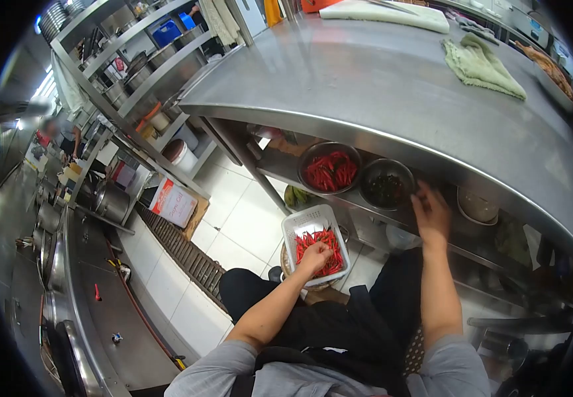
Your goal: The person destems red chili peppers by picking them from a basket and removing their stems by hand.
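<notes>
A white plastic basket (291, 230) of red chillies (326, 266) stands low between my knees. My left hand (317, 256) is in it, fingers pinched together at the chillies; whatever they hold is too small to name. On the shelf under the steel table, a metal bowl (302, 163) holds larger red chillies (331, 172). Beside it is a second bowl (364, 192) with dark green bits and some red. My right hand (430, 213) is at that bowl's right edge, blurred, its fingers spread apart with nothing visible between them.
The steel table (339, 73) overhangs the shelf; a green cloth (483, 66) and a white board (385, 14) lie on it. Another bowl (477, 206) sits right of my right hand. A tin (172, 204) stands on the floor at left. A person (68, 137) is far left.
</notes>
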Demonstrator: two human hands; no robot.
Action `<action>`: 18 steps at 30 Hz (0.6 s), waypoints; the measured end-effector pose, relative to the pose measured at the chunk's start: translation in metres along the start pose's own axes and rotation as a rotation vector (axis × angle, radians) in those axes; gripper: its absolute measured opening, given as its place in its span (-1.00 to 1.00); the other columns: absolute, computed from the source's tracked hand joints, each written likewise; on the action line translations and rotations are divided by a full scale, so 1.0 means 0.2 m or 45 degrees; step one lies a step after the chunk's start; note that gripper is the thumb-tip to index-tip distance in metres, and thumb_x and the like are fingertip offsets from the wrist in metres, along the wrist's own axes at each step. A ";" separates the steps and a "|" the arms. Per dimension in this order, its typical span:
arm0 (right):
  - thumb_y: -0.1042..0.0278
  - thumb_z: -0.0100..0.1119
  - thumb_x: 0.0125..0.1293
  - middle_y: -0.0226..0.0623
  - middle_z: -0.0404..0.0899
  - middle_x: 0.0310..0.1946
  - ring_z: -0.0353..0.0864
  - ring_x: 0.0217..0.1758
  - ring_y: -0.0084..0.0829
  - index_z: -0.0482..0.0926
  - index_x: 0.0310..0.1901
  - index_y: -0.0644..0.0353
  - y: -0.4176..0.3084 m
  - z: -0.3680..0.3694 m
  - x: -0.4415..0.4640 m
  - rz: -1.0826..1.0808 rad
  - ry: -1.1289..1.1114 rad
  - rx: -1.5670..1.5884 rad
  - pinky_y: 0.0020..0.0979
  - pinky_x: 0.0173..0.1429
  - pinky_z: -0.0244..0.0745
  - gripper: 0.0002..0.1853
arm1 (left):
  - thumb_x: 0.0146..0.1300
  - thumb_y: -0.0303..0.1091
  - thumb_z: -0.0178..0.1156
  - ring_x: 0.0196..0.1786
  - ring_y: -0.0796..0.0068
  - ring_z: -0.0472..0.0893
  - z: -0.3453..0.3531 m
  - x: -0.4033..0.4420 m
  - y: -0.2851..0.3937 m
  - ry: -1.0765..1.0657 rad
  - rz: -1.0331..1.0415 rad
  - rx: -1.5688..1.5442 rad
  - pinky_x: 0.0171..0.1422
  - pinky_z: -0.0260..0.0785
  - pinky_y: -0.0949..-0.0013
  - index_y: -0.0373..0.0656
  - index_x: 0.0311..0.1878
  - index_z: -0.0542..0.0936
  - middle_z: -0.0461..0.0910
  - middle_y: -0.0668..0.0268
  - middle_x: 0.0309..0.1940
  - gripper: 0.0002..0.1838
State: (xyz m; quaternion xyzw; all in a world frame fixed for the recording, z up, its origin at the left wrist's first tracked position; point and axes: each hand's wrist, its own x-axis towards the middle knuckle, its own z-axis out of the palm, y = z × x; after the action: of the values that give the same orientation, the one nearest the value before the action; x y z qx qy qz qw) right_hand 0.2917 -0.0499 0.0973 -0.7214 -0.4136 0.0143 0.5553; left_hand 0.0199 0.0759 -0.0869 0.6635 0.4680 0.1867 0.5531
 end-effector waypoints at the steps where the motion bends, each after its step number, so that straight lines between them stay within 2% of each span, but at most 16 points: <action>1: 0.43 0.27 0.22 -0.17 0.59 -0.34 0.61 -0.36 -0.31 0.64 0.00 0.15 0.06 -0.04 -0.07 -0.045 0.089 0.014 -0.35 -0.21 0.51 -0.71 | 0.17 -0.37 0.21 -0.61 0.37 0.46 -0.04 -0.03 0.06 -0.185 -0.374 -0.573 -0.60 0.23 0.39 -0.15 -0.30 0.46 0.46 0.32 -0.62 -0.87; 2: 0.43 0.27 0.22 -0.15 0.61 -0.36 0.61 -0.36 -0.32 0.66 -0.04 0.18 0.16 -0.08 -0.15 -0.091 0.175 0.029 -0.35 -0.20 0.51 -0.75 | 0.24 -0.35 0.14 -0.61 0.59 0.30 -0.09 -0.06 0.11 -0.249 -0.319 -0.764 -0.64 0.00 0.54 -0.10 -0.27 0.44 0.36 0.43 -0.60 -0.91; 3: 0.42 0.26 0.23 -0.10 0.64 -0.39 0.63 -0.35 -0.30 0.68 -0.11 0.25 0.25 -0.12 -0.24 -0.061 0.217 -0.089 -0.35 -0.18 0.50 -0.80 | 0.24 -0.35 0.14 -0.61 0.59 0.30 -0.14 -0.06 0.13 -0.249 -0.307 -0.764 -0.64 0.00 0.54 -0.10 -0.27 0.44 0.36 0.43 -0.60 -0.91; 4: 0.38 0.25 0.25 -0.07 0.65 -0.36 0.65 -0.32 -0.24 0.68 -0.13 0.27 0.22 -0.20 -0.34 -0.033 0.186 -0.250 -0.34 -0.15 0.49 -0.80 | 0.27 -0.30 0.10 -0.60 0.56 0.32 -0.19 -0.06 0.16 -0.357 -0.287 -1.065 -0.64 0.02 0.53 -0.11 -0.27 0.45 0.39 0.38 -0.56 -0.89; 5: 0.35 0.25 0.27 -0.03 0.64 -0.36 0.64 -0.31 -0.13 0.68 -0.19 0.31 0.31 -0.21 -0.45 0.059 0.204 -0.188 -0.30 -0.14 0.47 -0.80 | 0.31 -0.26 0.06 -0.59 0.53 0.35 -0.23 -0.06 0.17 -0.467 -0.267 -1.366 -0.64 0.04 0.52 -0.12 -0.28 0.45 0.42 0.33 -0.53 -0.85; 6: 0.24 0.20 0.33 0.06 0.60 -0.38 0.60 -0.33 -0.04 0.64 -0.28 0.38 0.45 -0.25 -0.58 0.078 0.120 -0.459 -0.21 -0.15 0.44 -0.71 | 0.36 -0.19 -0.01 -0.59 0.51 0.34 -0.27 -0.05 0.19 -0.453 -0.247 -1.408 -0.64 0.05 0.53 -0.12 -0.28 0.45 0.44 0.29 -0.48 -0.79; 8: 0.12 0.13 0.38 0.16 0.55 -0.42 0.56 -0.33 0.06 0.59 -0.35 0.44 0.56 -0.30 -0.78 0.556 0.048 -0.447 -0.12 -0.17 0.40 -0.58 | 0.35 -0.18 0.01 -0.59 0.50 0.35 -0.34 -0.06 0.38 -0.387 -0.248 -1.442 -0.64 0.06 0.53 -0.12 -0.28 0.45 0.45 0.27 -0.47 -0.79; 9: 0.12 0.13 0.38 0.16 0.55 -0.42 0.56 -0.33 0.06 0.59 -0.35 0.44 0.60 -0.30 -0.81 0.567 0.040 -0.451 -0.12 -0.17 0.40 -0.58 | 0.36 -0.18 0.02 -0.61 0.52 0.35 -0.37 -0.02 0.44 -0.382 -0.167 -1.430 -0.67 0.06 0.53 -0.10 -0.30 0.44 0.46 0.29 -0.48 -0.79; 10: 0.08 0.10 0.40 0.18 0.53 -0.44 0.54 -0.34 0.09 0.57 -0.37 0.45 0.64 -0.31 -0.88 0.635 0.007 -0.499 -0.09 -0.18 0.38 -0.54 | 0.36 -0.20 0.04 -0.64 0.56 0.34 -0.39 -0.01 0.57 -0.249 -0.156 -1.238 -0.69 0.06 0.53 -0.08 -0.31 0.42 0.45 0.34 -0.53 -0.82; 12: 0.06 0.08 0.41 0.20 0.51 -0.48 0.51 -0.36 0.17 0.56 -0.38 0.43 0.62 -0.33 -0.94 0.690 -0.037 -0.566 -0.05 -0.21 0.36 -0.53 | 0.32 -0.23 0.11 -0.70 0.60 0.33 -0.45 0.09 0.74 -0.294 0.240 -0.900 -0.70 0.07 0.53 -0.08 -0.36 0.41 0.42 0.38 -0.62 -0.81; 13: 0.07 0.10 0.40 0.19 0.52 -0.49 0.52 -0.37 0.15 0.57 -0.37 0.42 0.57 -0.34 -0.91 0.535 0.028 -0.621 -0.07 -0.21 0.39 -0.55 | 0.30 -0.26 0.15 -0.72 0.61 0.34 -0.43 0.10 0.90 -0.064 0.260 -0.761 -0.68 0.10 0.54 -0.10 -0.36 0.42 0.43 0.38 -0.63 -0.83; 14: 0.09 0.12 0.40 0.17 0.52 -0.49 0.54 -0.37 0.12 0.57 -0.36 0.41 0.51 -0.33 -0.85 0.374 0.082 -0.670 -0.09 -0.20 0.41 -0.57 | 0.27 -0.27 0.17 -0.68 0.63 0.40 -0.46 0.17 0.99 -0.016 0.364 -0.430 -0.65 0.12 0.52 -0.10 -0.39 0.46 0.45 0.38 -0.65 -0.82; 15: 0.15 0.15 0.38 0.11 0.57 -0.46 0.60 -0.33 0.03 0.58 -0.35 0.38 0.31 -0.32 -0.75 0.502 0.118 -0.511 -0.16 -0.16 0.45 -0.63 | 0.24 -0.24 0.19 -0.59 0.49 0.53 -0.50 0.31 1.03 -0.033 0.479 -0.076 -0.56 0.28 0.39 -0.14 -0.39 0.54 0.54 0.27 -0.61 -0.81; 16: 0.23 0.19 0.36 0.01 0.62 -0.37 0.64 -0.26 -0.07 0.60 -0.32 0.38 0.30 -0.32 -0.69 0.397 0.097 -0.413 -0.23 -0.12 0.49 -0.70 | 0.22 -0.30 0.14 -0.61 0.60 0.46 -0.45 0.42 1.06 0.261 0.709 0.223 -0.54 0.25 0.45 -0.22 -0.39 0.53 0.49 0.36 -0.63 -0.82; 17: 0.32 0.20 0.35 -0.06 0.64 -0.29 0.64 -0.21 -0.13 0.62 -0.27 0.38 0.24 -0.30 -0.63 0.178 0.125 -0.320 -0.30 -0.11 0.50 -0.76 | 0.22 -0.20 0.15 -0.43 0.35 0.64 -0.45 0.48 1.10 0.295 0.829 0.461 -0.32 0.43 0.30 -0.20 -0.19 0.59 0.63 0.19 -0.48 -0.74; 18: 0.37 0.22 0.32 -0.12 0.65 -0.25 0.65 -0.20 -0.20 0.63 -0.24 0.38 0.20 -0.29 -0.57 0.059 0.081 -0.350 -0.36 -0.10 0.50 -0.80 | 0.21 -0.14 0.16 -0.28 0.21 0.66 -0.44 0.52 1.12 0.314 0.870 0.817 -0.17 0.45 0.21 -0.15 -0.08 0.59 0.66 0.11 -0.38 -0.68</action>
State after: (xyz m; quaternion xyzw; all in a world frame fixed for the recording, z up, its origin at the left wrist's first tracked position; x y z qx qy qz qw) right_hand 0.2680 -0.1670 0.0371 -0.8001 -0.3773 -0.0525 0.4634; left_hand 0.0973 0.2223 0.1173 0.8892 0.3192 0.2814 0.1679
